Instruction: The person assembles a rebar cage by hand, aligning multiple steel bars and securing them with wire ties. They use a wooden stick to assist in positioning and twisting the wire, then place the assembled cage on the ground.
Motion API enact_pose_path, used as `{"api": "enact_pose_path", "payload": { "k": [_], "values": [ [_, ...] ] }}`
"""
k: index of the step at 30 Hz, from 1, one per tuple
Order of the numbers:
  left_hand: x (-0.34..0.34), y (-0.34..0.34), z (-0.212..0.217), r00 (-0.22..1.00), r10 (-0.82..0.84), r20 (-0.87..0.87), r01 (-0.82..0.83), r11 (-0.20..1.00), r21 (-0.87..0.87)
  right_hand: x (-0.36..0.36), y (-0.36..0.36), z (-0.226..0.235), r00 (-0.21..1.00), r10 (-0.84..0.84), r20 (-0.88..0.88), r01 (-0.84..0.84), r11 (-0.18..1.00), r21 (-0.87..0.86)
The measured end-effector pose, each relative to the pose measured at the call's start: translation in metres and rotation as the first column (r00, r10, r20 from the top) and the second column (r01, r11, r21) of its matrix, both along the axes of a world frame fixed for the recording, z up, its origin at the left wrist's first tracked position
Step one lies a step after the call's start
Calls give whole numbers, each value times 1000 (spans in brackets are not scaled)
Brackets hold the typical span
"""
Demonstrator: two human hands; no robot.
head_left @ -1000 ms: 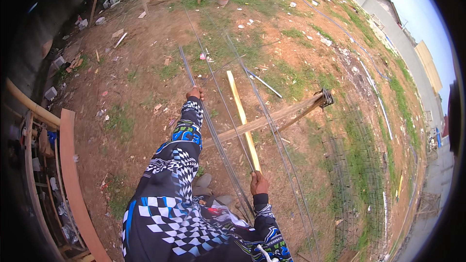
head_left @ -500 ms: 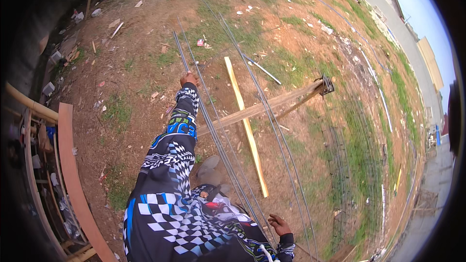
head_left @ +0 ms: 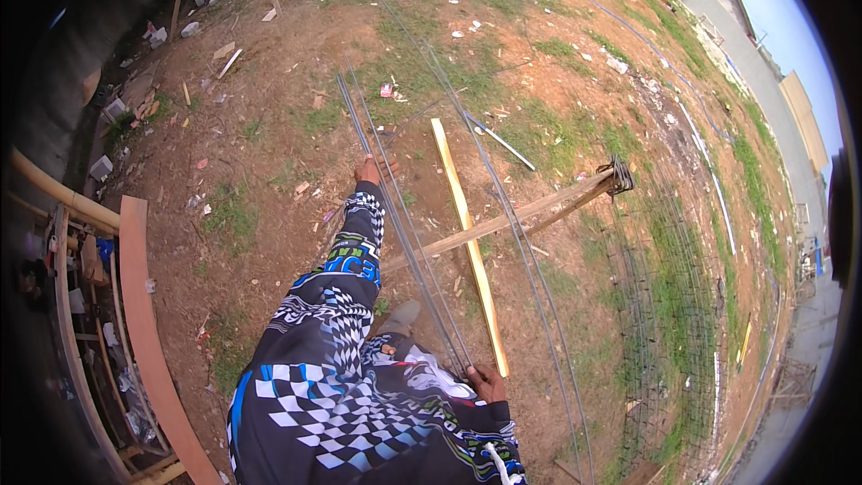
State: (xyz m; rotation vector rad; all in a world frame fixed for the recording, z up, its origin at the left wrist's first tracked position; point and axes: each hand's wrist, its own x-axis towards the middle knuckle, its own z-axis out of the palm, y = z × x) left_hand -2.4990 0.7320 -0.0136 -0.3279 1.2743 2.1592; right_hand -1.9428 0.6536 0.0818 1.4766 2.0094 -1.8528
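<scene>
Metal rods (head_left: pixel 415 256), long skinny ones, run across the middle of our view from near our body out over the dirt, passing above a wooden beam (head_left: pixel 539 217). Our left hand (head_left: pixel 371 169) is well out along them, with the rods crossing at the palm and some fingers poking past on the right side. We can't tell how tightly that grip is closed. Our right hand (head_left: pixel 488 383) is down at the near stretch, fingers curled on the rods, so that grip looks closed around them. Our guess on the wide spread: thin rods like these bend and swing, and holding them far apart tames that better than two hands side by side.

The beam seems propped up by a slanted wooden leg (head_left: pixel 573 211), which would explain having it crosswise: it makes a rest for long stuff. A dark clump of wire (head_left: pixel 621 175) sits on its far right end, maybe parked there to be off the ground. Just to the right of our rods there's a pale wooden strip (head_left: pixel 469 247), then another pair of rods (head_left: pixel 514 216) running roughly alongside, separate from ours. Whether those touch the beam, we can't say.
</scene>
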Motion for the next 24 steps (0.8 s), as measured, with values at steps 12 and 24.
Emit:
{"api": "enact_pose_path", "payload": {
  "k": [12,24],
  "values": [
    [23,15,4,1000,5,22,-4,998,-57,115,-19,-23,1000,-7,30,10,994,-113],
    [22,-1,12,995,-28,-97,14,989,-148,75,23,-6,939,280,200,-285,959,-5]
  ]
}}
